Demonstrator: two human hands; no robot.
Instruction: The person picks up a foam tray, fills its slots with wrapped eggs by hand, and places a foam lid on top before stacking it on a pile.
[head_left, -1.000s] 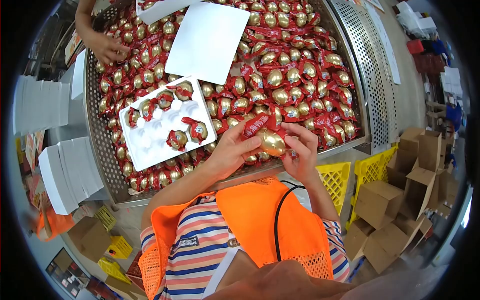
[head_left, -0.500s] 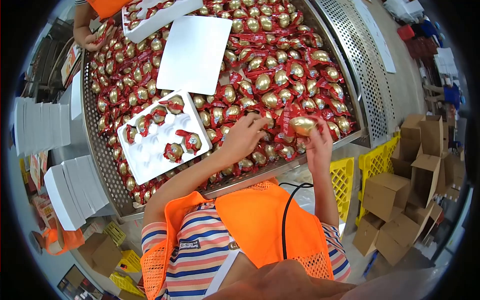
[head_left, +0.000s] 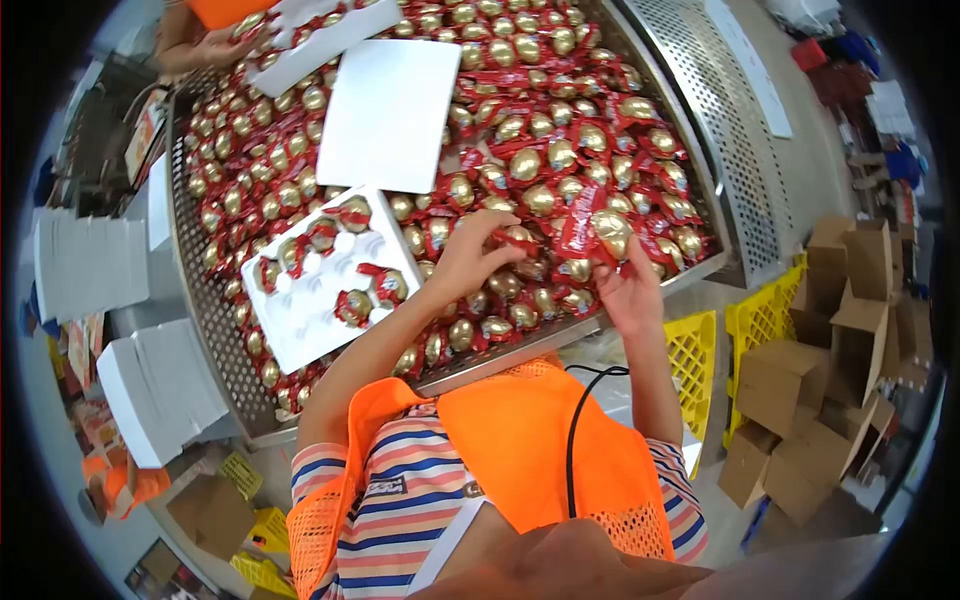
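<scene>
My right hand [head_left: 630, 292] is closed on a gold egg in a red wrapper [head_left: 611, 232], held just above the pile near the tray table's front right. The wrapper's red tail hangs to the left of the egg. My left hand [head_left: 478, 252] curls its thumb and fingers around another gold, red-wrapped egg [head_left: 520, 240] among the heap. Left of that hand, a white foam tray [head_left: 315, 275] rests tilted on the pile, several wrapped eggs in its hollows and other hollows bare. Behind it lies a flat white foam lid [head_left: 390, 115].
A perforated metal table [head_left: 197, 285] with a raised rim holds the heap. At the upper left, a co-worker's hand [head_left: 225, 48] is beside another white foam tray [head_left: 325, 45]. White foam stacks [head_left: 160, 390] stand left; yellow crates [head_left: 692, 355] and cardboard boxes [head_left: 775, 385] are right.
My left hand has moved down slightly and closed around an egg in the pile. The egg in my right hand has turned upright. The co-worker's hand has shifted toward their tray.
</scene>
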